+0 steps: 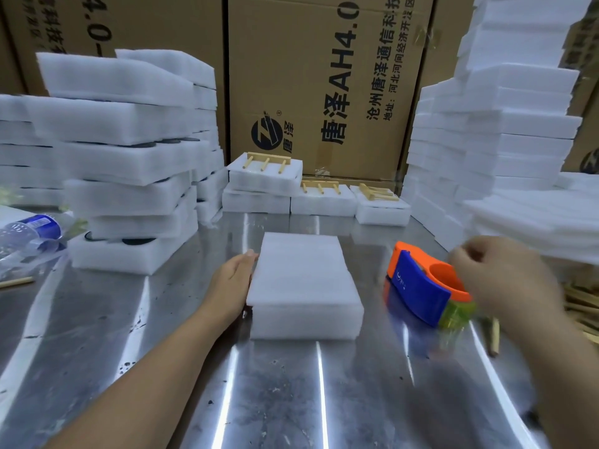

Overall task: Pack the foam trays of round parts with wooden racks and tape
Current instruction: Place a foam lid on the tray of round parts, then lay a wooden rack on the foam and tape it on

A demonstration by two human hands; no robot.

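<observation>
One closed pack lies central, seemingly untaped; left hand presses its side with straight fingers, right hand curls round the dispenser. Three racked trays behind await lids.

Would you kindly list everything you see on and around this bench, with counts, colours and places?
foam pack: one, white, table centre
tape dispenser: one, orange and blue, right of the pack
wooden racks: three, tan, atop foam at the back
foam tray stacks: several, white, left, dark round parts between layers
foam sheets: tall stacks, white, right
cardboard boxes: several, brown, behind
water bottle: one, clear, blue label, far left
wooden sticks: pile, tan, right edge
table: one, shiny metal
left hand: flat against the pack's left side
right hand: blurred, grips the tape dispenser
</observation>
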